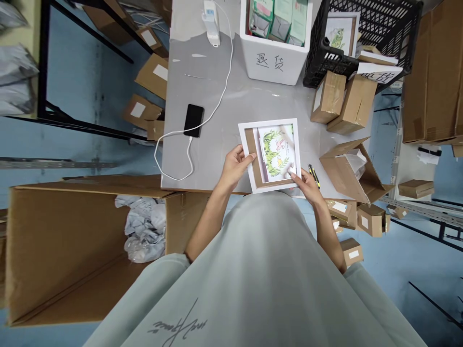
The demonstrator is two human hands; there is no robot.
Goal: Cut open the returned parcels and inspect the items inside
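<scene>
A white picture frame (272,188) with a green leafy print inside is held up over the table's near edge. My left hand (235,166) grips its left side, thumb on the front and fingers behind. At the lower right corner my right hand (306,185) pinches the rim, thumb in front. A brown strip shows along the inside left and bottom of the frame. Just right of my right hand lies a yellow and black utility knife (314,176). An opened cardboard box (340,173) lies on its side further right, with pale wrapping inside.
A black phone (194,120) with a white cable (227,82) lies on the grey table (202,62). Behind stand a white bin (275,62) of green boxes and a black crate (394,36). Small cartons (352,106) sit at right. A large carton (65,250) holding crumpled plastic stands lower left.
</scene>
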